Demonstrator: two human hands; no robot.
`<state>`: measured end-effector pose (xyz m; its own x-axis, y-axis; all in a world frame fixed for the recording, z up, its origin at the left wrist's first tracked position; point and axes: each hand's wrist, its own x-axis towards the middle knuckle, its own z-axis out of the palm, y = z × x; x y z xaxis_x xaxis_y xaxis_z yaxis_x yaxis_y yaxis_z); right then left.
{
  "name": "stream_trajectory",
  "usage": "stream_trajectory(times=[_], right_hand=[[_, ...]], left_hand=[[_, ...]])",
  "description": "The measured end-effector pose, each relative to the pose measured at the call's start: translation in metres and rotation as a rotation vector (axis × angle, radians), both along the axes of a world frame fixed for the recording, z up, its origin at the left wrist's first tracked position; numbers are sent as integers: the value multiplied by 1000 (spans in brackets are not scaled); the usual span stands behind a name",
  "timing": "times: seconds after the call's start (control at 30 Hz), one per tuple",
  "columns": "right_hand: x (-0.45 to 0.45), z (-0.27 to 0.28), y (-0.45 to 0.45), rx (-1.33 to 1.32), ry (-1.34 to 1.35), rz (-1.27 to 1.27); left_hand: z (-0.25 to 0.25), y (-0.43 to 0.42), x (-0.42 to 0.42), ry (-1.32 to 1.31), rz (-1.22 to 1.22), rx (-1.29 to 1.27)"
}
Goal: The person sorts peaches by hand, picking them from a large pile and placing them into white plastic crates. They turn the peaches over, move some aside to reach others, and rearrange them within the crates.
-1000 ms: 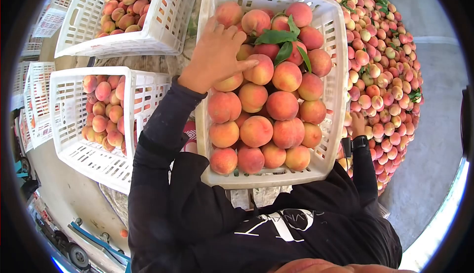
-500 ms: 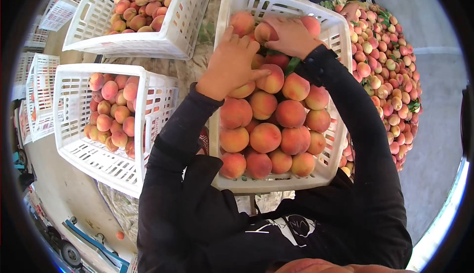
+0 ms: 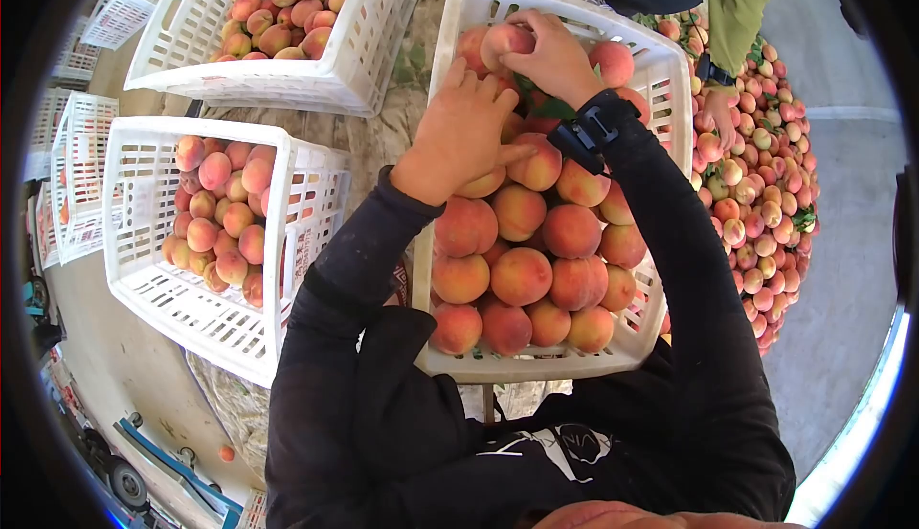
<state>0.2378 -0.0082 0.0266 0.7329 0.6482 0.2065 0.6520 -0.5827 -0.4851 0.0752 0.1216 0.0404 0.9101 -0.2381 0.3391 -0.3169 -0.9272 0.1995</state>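
A white slatted crate (image 3: 536,368) full of peaches sits in front of me, with rows of peaches near its close edge. My left hand (image 3: 461,136) rests palm down on the peaches at the crate's left side, its fingers spread. At the far end my right hand (image 3: 555,55) holds a peach (image 3: 507,43) between thumb and fingers, above the other peaches. Green leaves (image 3: 553,108) lie partly hidden under my right wrist, which wears a black band.
Two white crates (image 3: 191,323) with peaches stand at the left, and more are stacked at the far left. A large heap of peaches (image 3: 766,213) spreads on the right, where another person's hand (image 3: 718,117) touches it. A blue cart (image 3: 177,472) stands at lower left.
My right hand has come from the peach heap on the right to the crate's far end and grasped a peach. My left hand has stayed on the peaches. The other person's arm has reached further in.
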Motion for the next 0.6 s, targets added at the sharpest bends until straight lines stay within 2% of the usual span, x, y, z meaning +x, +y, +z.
stream_trajectory(times=[0.07,0.13,0.17,0.23,0.3,0.37,0.4,0.43,0.5,0.53,0.57,0.6], right_hand=[[-1,0,5,24,13,22],[-5,5,9,-124,304,-3],[-7,4,9,-125,301,-7],[-7,-8,10,62,510,-27],[-3,-10,7,101,532,-33],[2,-7,4,536,668,-101],[-6,8,6,589,777,-128],[-7,3,9,586,776,-132],[-8,-4,19,462,347,40],[-15,-5,21,278,246,70],[-17,-8,24,281,241,64],[-19,-12,28,243,398,99]], left_hand=[[3,0,-1,25,-3,-40],[2,0,-1,29,0,-61],[2,-1,0,30,2,-80],[1,-1,1,-23,-5,-66],[1,1,-1,-64,-1,-52],[3,1,-3,-3,-9,-58],[4,1,-4,0,-8,-62],[6,1,-4,52,2,-67],[7,-1,-1,93,-1,-70],[6,0,-2,77,-2,-88],[5,0,-2,62,-2,-104],[6,0,-3,60,-7,-102]])
